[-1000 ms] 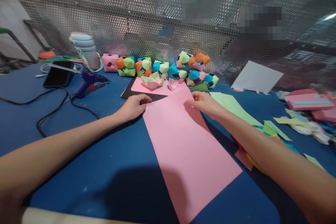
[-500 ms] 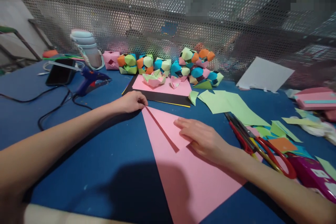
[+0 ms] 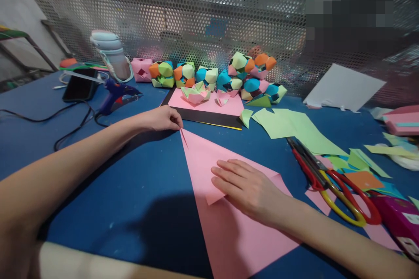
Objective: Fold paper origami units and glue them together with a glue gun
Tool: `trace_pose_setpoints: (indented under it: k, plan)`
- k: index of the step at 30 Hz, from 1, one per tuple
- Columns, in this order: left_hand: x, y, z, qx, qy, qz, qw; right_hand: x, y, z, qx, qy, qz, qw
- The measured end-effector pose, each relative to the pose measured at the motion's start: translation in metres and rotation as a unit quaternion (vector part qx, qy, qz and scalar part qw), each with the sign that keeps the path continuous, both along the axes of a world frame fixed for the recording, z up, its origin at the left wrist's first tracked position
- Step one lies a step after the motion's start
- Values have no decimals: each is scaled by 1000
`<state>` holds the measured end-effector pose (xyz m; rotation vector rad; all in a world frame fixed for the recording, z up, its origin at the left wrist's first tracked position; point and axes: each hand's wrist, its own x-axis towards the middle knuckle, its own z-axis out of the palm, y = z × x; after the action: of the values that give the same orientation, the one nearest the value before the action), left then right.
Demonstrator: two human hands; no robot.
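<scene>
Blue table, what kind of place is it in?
Probably somewhere people make paper crafts, though I can't tell if it's a home, school or workshop. The clues are the partly folded pink paper, the colourful paper shapes and the glue gun.

Perforated metal panel [image 3: 137, 22] across top of frame; pale wall [image 3: 16, 2] at upper left; metal-framed stand [image 3: 38, 53] at left edge; blue tabletop [image 3: 137, 183] below, shadowed at lower centre.

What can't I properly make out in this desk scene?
Head view: part of the pink sheet, covered by the right hand.
Head view: the pink sheet's near corner, cut off by the bottom edge.
Head view: the purple object's end, cut off by the right edge.
Head view: whatever lies behind the perforated panel, blurred by it.
</scene>
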<state>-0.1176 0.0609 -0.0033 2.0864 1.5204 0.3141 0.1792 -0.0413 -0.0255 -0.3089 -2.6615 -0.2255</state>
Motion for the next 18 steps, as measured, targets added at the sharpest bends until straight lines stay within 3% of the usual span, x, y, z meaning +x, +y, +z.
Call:
trace_pose_setpoints:
  k: [6,18]
  plan:
    - [-2,2,-5,1,-7,-2,1000,-7,-13,-5,-39,3,-31,999]
    - [1,0,-1,3,19,-3,1000,-5,-16,-7,-38,-34,-28,998]
